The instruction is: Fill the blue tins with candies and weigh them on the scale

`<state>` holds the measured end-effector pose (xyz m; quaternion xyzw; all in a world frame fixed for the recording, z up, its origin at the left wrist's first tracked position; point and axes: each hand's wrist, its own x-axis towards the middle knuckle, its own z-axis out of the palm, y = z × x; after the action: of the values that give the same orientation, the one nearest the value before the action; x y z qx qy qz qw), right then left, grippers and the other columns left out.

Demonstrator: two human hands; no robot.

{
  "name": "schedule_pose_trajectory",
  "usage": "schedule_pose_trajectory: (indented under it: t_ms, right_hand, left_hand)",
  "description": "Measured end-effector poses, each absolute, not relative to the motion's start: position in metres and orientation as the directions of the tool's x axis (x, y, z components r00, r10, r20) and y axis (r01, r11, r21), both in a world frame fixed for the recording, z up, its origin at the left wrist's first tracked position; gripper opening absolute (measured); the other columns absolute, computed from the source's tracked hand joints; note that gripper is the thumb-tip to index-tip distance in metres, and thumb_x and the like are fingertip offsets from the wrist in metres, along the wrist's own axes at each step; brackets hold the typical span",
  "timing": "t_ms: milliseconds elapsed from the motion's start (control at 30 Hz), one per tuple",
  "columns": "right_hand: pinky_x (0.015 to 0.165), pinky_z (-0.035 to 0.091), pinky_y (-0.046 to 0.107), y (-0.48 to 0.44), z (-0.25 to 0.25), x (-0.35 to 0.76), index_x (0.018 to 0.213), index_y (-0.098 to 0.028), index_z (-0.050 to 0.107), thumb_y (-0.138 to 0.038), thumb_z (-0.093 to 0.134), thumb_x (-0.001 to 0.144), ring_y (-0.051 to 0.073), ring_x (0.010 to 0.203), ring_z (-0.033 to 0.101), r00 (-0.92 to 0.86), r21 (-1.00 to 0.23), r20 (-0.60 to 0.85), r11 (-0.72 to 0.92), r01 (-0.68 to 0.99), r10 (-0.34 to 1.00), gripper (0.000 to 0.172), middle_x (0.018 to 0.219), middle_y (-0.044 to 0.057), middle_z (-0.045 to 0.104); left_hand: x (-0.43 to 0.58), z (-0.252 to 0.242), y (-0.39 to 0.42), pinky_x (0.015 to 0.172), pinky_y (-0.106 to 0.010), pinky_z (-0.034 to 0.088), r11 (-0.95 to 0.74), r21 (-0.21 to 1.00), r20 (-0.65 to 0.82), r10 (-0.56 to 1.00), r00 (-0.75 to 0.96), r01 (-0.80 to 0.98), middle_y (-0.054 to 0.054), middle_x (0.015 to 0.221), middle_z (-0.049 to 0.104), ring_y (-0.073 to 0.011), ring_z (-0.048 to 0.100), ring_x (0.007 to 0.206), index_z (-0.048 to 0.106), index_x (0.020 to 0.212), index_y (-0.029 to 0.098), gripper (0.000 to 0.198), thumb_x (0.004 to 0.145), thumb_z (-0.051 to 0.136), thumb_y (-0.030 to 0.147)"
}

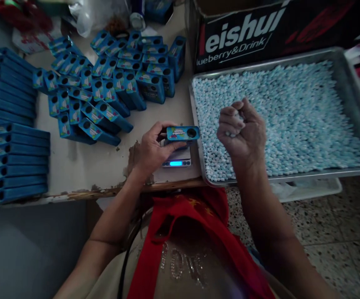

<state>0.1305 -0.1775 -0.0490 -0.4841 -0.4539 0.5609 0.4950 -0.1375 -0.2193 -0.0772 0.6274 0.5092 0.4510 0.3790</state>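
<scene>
In my left hand (155,147) is a small blue box (182,133) with a round dark hole in its top, held above a small scale (176,162) whose display glows blue. My right hand (244,128) is raised over the metal tray (202,160), palm up, its fingers curled around some pale candies (234,124). The tray holds a wide layer of light blue and white candies (292,120). Left of the scale, many blue boxes (105,112) stand close together on the table.
Stacked blue boxes (14,158) line the table's left side. A large black cardboard box (245,33) stands behind the tray. Plastic bags (89,16) and a can (137,18) sit at the back. The table's front edge (89,193) looks worn.
</scene>
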Motion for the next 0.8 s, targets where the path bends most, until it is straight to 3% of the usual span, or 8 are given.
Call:
schedule_pose_trajectory:
  t_ms: [100, 200, 300, 433, 533, 667, 800]
  right_hand:
    - [0.064, 0.039, 0.038, -0.174, -0.027, 0.109, 0.090, -0.032, 0.058, -0.089, 0.052, 0.104, 0.021, 0.071, 0.048, 0.021, -0.988, -0.027, -0.024, -0.153, 0.999, 0.060, 0.093, 0.005, 0.062]
    - [0.065, 0.044, 0.040, -0.174, -0.013, 0.099, 0.098, -0.033, 0.063, -0.090, 0.047, 0.106, 0.022, 0.073, 0.050, 0.101, -0.976, 0.038, 0.059, -0.211, 0.994, 0.060, 0.097, 0.006, 0.063]
    - [0.074, 0.051, 0.041, -0.179, -0.006, 0.098, 0.107, -0.034, 0.068, -0.087, 0.045, 0.109, 0.026, 0.084, 0.057, 0.132, -0.989, 0.083, 0.098, -0.113, 0.988, 0.058, 0.091, 0.006, 0.061]
    - [0.084, 0.055, 0.040, -0.186, 0.000, 0.099, 0.097, -0.032, 0.060, -0.066, 0.041, 0.117, 0.024, 0.083, 0.055, 0.240, -0.987, 0.101, 0.127, -0.095, 0.965, 0.045, 0.086, 0.003, 0.052]
    - [0.088, 0.057, 0.041, -0.184, -0.002, 0.102, 0.099, -0.031, 0.062, -0.051, 0.035, 0.119, 0.024, 0.084, 0.057, 0.273, -0.996, 0.083, 0.091, -0.017, 0.958, 0.040, 0.089, 0.006, 0.056]
    - [0.082, 0.057, 0.041, -0.164, -0.028, 0.122, 0.109, -0.032, 0.072, -0.071, 0.038, 0.118, 0.025, 0.083, 0.057, 0.275, -0.992, 0.097, 0.116, -0.055, 0.957, 0.052, 0.092, 0.007, 0.060]
    - [0.078, 0.058, 0.040, -0.143, -0.067, 0.154, 0.092, -0.032, 0.065, -0.083, 0.056, 0.105, 0.025, 0.084, 0.057, 0.200, -0.980, 0.080, 0.114, -0.164, 0.976, 0.053, 0.088, 0.004, 0.054]
  left_hand:
    - [-0.115, -0.051, -0.218, 0.093, -0.034, 0.067, -0.294, 0.890, 0.261, 0.955, 0.142, 0.347, -0.003, 0.112, 0.083, -0.0231, 0.081, 0.101, 0.080, 0.121, 0.028, 0.045, 0.087, 0.105, 0.043]
    - [-0.094, -0.037, -0.214, 0.098, -0.039, 0.068, -0.377, 0.844, 0.345, 0.926, 0.153, 0.380, -0.003, 0.114, 0.084, -0.0257, 0.081, 0.105, 0.081, 0.120, 0.028, 0.041, 0.090, 0.104, 0.043]
    - [-0.079, -0.037, -0.208, 0.102, -0.043, 0.067, -0.409, 0.824, 0.374, 0.913, 0.165, 0.393, -0.005, 0.116, 0.084, -0.0285, 0.080, 0.110, 0.081, 0.119, 0.029, 0.043, 0.089, 0.103, 0.049]
    - [-0.064, -0.044, -0.201, 0.101, -0.043, 0.068, -0.405, 0.834, 0.373, 0.914, 0.159, 0.376, -0.005, 0.113, 0.084, -0.0287, 0.081, 0.108, 0.081, 0.118, 0.028, 0.045, 0.086, 0.106, 0.047]
    - [-0.056, -0.051, -0.197, 0.098, -0.042, 0.068, -0.386, 0.849, 0.359, 0.923, 0.142, 0.362, -0.004, 0.111, 0.084, -0.0271, 0.081, 0.104, 0.080, 0.116, 0.028, 0.045, 0.083, 0.108, 0.042]
    - [-0.053, -0.062, -0.195, 0.091, -0.038, 0.067, -0.355, 0.881, 0.339, 0.935, 0.107, 0.311, -0.002, 0.110, 0.084, -0.0250, 0.081, 0.100, 0.080, 0.116, 0.028, 0.046, 0.082, 0.108, 0.041]
    - [-0.073, -0.075, -0.198, 0.088, -0.035, 0.068, -0.279, 0.940, 0.277, 0.960, 0.036, 0.196, -0.001, 0.107, 0.083, -0.0228, 0.081, 0.095, 0.077, 0.116, 0.027, 0.049, 0.081, 0.108, 0.045]
